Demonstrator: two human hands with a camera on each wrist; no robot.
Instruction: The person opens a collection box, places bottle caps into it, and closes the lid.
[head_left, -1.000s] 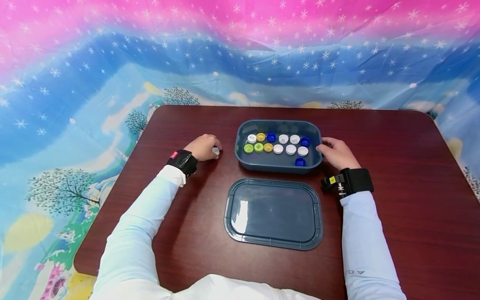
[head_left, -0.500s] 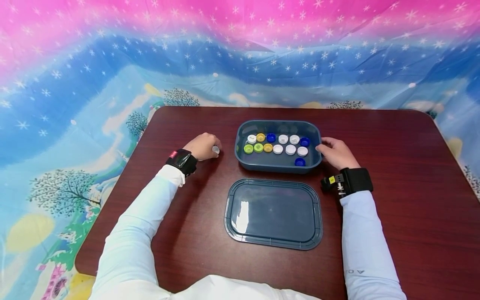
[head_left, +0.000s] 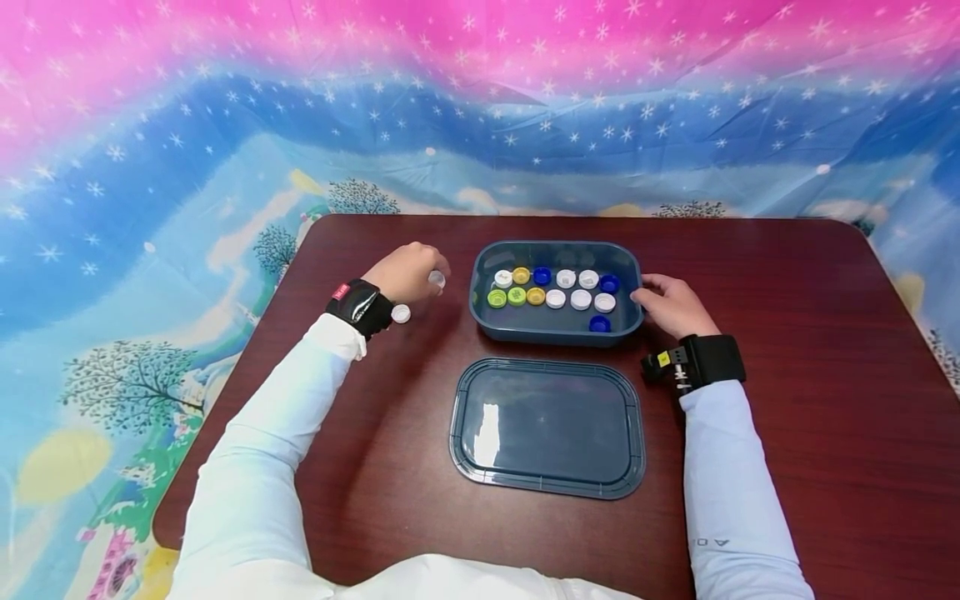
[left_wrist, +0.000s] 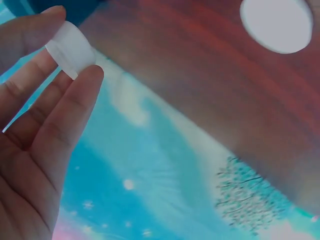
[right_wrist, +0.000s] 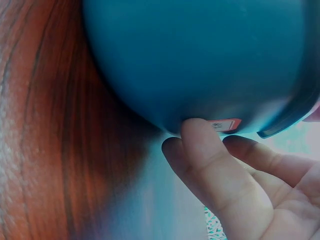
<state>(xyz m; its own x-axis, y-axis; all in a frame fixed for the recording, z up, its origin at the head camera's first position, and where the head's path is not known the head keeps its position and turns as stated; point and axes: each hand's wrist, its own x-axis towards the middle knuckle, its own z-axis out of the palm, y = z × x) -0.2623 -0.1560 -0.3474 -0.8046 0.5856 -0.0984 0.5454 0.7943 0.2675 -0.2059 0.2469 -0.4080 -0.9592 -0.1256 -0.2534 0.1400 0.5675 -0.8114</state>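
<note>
My left hand (head_left: 407,273) pinches a white bottle cap (left_wrist: 72,49) between thumb and fingertips, raised over the table left of a dark blue-grey plastic box (head_left: 547,337). Beside that wrist, a second white bottle cap (head_left: 401,313) lies on the table. My right hand (head_left: 678,308) grips the box's right end, its thumb over the rim and the fingers against the outer wall, near a small red-edged label (right_wrist: 225,124) in the right wrist view. Inside the box, white, blue, yellow and green caps (head_left: 517,296) lie spread in rough rows, with one blue cap (head_left: 600,323) nearer the front.
A flat blue-grey lid (head_left: 551,433) lies on the brown wooden table (head_left: 825,375) in front of the box. Behind the table hangs a snowflake-patterned cloth (head_left: 480,108). A black wrist strap (head_left: 362,305) with a camera is worn on each arm.
My left hand has lifted away from me with the white bottle cap, uncovering the other white cap on the table by the wrist. The right hand and the box have stayed put.
</note>
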